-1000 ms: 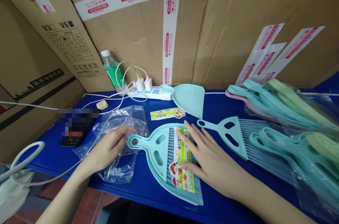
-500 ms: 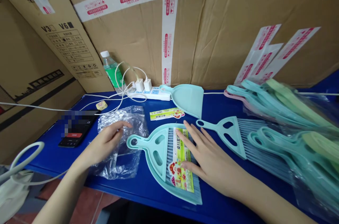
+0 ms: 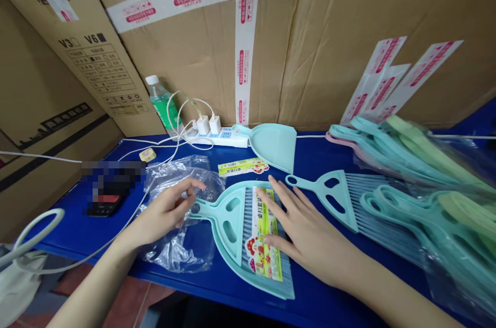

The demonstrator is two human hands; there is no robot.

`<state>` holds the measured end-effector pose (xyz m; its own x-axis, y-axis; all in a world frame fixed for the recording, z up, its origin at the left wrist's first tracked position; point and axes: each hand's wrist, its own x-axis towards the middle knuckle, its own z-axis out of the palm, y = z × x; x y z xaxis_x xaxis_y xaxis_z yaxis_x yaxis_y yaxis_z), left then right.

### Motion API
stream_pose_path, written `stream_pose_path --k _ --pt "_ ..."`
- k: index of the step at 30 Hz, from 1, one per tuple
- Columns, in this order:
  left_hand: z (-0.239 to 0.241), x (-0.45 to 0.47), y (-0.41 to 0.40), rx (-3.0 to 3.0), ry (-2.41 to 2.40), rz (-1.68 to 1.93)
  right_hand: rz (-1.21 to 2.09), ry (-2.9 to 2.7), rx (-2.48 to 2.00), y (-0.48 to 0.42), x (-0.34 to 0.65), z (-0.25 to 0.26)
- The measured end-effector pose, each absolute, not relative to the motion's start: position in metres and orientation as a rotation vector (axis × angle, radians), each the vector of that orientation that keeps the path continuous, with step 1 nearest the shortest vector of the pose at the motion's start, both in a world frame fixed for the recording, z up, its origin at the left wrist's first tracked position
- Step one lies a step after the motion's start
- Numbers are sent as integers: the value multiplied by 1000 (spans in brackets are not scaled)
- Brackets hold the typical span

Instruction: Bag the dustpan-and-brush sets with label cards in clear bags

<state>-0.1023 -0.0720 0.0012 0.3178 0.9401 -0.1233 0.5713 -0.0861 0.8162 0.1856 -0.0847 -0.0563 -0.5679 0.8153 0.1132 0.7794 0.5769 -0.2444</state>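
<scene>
My left hand point(image 3: 168, 214) is over a crinkled clear plastic bag point(image 3: 178, 258), its index finger reaching right and its other fingers curled on the film. It is beside the handle end of a mint-green dustpan point(image 3: 220, 232), partly covering that end. A matching small brush point(image 3: 231, 219) lies in the dustpan, with a yellow-green printed card point(image 3: 267, 250) across its bristles. My right hand point(image 3: 306, 230) rests open on the card and bristles, fingers spread.
Behind lie another dustpan point(image 3: 275, 144), a card point(image 3: 242, 167) and a power strip point(image 3: 227, 137) with chargers and cables. A loose brush point(image 3: 337, 196) and bagged sets point(image 3: 411, 214) are on the right. A phone point(image 3: 108, 199) and bottle point(image 3: 165, 106) are left; cardboard boxes point(image 3: 194, 64) stand behind.
My left hand has moved right to the dustpan's handle end, and the plastic bag has shifted and spread right with it. My right hand has stayed on the card.
</scene>
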Motion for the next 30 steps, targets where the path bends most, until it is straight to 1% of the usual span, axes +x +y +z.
stream_pose_path --k 4,9,13,16,24,27,30 --pt "1 -99 -70 1821 1378 537 232 -2585 -1367 -85 184 -52" --pt "-1 -96 -71 2154 1480 423 339 -2575 -1425 -85 181 -43" --pt "-3 -93 -72 2304 1498 265 656 -2481 -1513 -88 182 -36" --pt "-4 -93 -72 2357 1463 204 919 -2289 -1495 -90 184 -35" --pt "-7 -91 -72 2338 1426 185 1555 -1402 -1065 -81 178 -42" --pt "-8 -89 -72 2359 1419 192 1707 -1281 -973 -77 177 -42" --pt "-7 -88 -72 2377 1412 188 1769 -1276 -954 -76 177 -43"
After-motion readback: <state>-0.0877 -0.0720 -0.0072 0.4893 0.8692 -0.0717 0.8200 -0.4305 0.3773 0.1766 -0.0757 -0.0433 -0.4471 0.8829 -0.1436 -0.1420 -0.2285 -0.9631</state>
